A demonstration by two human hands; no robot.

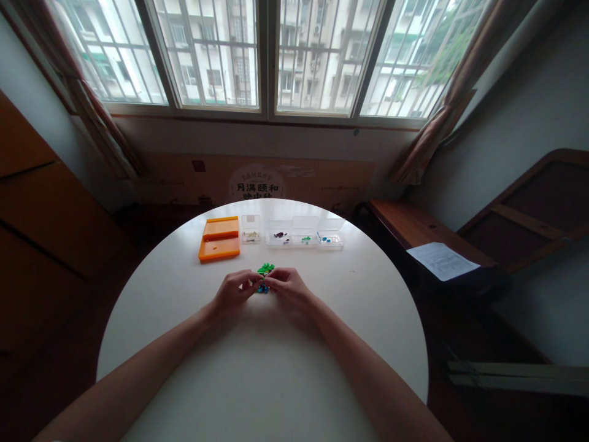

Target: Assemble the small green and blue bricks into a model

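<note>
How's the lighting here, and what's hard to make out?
In the head view, daylight through the wide barred glass window looks washed out; the round white table has glare along its far edge; the small green-and-blue plastic assembly shows little detail.

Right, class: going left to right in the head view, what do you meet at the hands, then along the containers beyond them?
Left hand, green-and-blue assembly, right hand; then orange tray, pale pieces, dark pieces, green pieces, blue pieces, all pieces in clear boxes.
</note>
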